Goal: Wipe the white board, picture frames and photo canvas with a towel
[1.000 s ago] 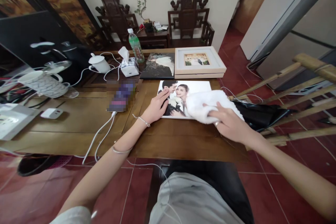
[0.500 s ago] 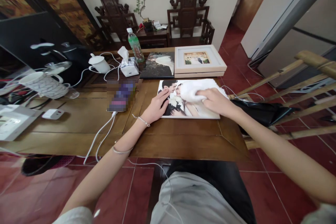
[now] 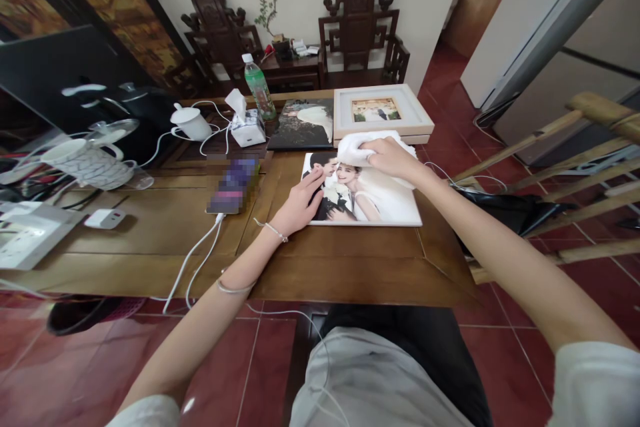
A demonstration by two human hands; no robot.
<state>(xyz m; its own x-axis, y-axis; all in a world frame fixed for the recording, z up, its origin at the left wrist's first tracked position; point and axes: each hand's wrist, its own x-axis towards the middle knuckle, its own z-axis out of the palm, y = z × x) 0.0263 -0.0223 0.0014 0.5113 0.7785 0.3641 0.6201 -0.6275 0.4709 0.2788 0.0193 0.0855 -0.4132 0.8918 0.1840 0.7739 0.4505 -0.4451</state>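
A photo panel (image 3: 370, 203) showing a couple lies flat on the wooden table (image 3: 345, 267). My left hand (image 3: 303, 202) rests on the panel's left edge with its fingers stretched out, holding nothing. Bunched in my right hand (image 3: 390, 157) is a white cloth (image 3: 353, 147), which lies over the panel's upper right part and reaches past its far edge. The fingers of that hand are closed on the cloth. Directly behind the panel are a cream framed picture (image 3: 415, 113) and a dark photo panel (image 3: 295, 127).
Left of the panel lie a phone (image 3: 233, 187) with a white cable, a tissue box (image 3: 247, 130), a green bottle (image 3: 259, 88), a lidded cup (image 3: 190, 122), a patterned mug (image 3: 83, 161) and a power strip (image 3: 30, 233). A bamboo chair (image 3: 595, 147) stands at the right.
My right hand has moved away from me and slightly left with the cloth, uncovering more of the pictured face and dress. My left hand has stayed on the panel's left edge.
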